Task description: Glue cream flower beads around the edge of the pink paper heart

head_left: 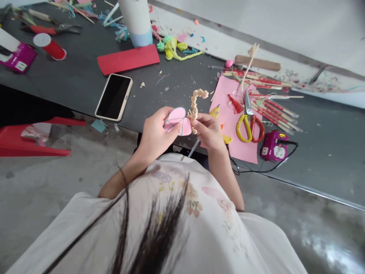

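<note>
My left hand (158, 131) pinches a pink heart-shaped piece (175, 116) crossed by thin teal lines, holding it just past the table's front edge. Close against it, my right hand (209, 131) grips a cream knobbly cord (194, 102), whose free end curls upward and to the right. The cord's lower part runs down between my fingers beside the heart. Partly behind my right hand are a yellow pointed tool tip (215, 111) and a pink sheet (225, 91). On that sheet lie scissors (247, 121) with one yellow and one red handle, plus a red tassel (235, 104).
A phone (114, 97) and a red card strip (128, 59) lie to the left. Bundled red-and-cream sticks (278, 114) and a purple corded device (274, 146) sit at right. Pliers (51, 29), a red spool (50, 46) and a white-blue cylinder (137, 23) stand farther back.
</note>
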{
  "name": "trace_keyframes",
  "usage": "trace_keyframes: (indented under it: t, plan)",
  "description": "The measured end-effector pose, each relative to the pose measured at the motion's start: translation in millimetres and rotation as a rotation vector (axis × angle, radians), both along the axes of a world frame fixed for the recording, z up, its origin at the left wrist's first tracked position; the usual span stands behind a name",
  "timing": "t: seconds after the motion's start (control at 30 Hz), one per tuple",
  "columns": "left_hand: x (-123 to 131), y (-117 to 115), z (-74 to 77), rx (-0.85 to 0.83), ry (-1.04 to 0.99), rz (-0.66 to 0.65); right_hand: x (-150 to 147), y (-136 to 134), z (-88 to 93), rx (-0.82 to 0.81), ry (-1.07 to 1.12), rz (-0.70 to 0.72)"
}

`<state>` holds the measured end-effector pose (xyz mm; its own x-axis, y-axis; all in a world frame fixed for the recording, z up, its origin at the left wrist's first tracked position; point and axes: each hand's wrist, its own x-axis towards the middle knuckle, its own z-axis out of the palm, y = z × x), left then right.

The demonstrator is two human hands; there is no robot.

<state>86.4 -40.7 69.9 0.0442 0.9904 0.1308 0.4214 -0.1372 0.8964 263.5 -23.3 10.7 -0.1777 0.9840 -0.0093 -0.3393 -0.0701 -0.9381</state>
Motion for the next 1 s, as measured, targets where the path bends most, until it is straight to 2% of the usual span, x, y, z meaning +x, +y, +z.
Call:
trace_keyframes:
  t: [0.43,0.73,0.87,1.0]
  plan:
    - [-1.0,-1.8,0.1,-0.014,-0.011,-0.009,-2.7,-2.3,-3.4,-0.059,0.002,-0.042]
    - [-0.1,-1.0,-6.8,-0.033,-0.076,-0.022,5.8,-0.1,-4.9,0.091,-0.057,-0.026]
    - [-1.3,2.9,-11.0,-0.1,-0.172,-0.064,9.6,0.9,-4.4,0.108,-0.072,-0.022]
    - [-2.3,6.4,-8.9,-0.138,-0.315,-0.109,11.1,0.7,-5.7,0.075,-0.101,-0.042]
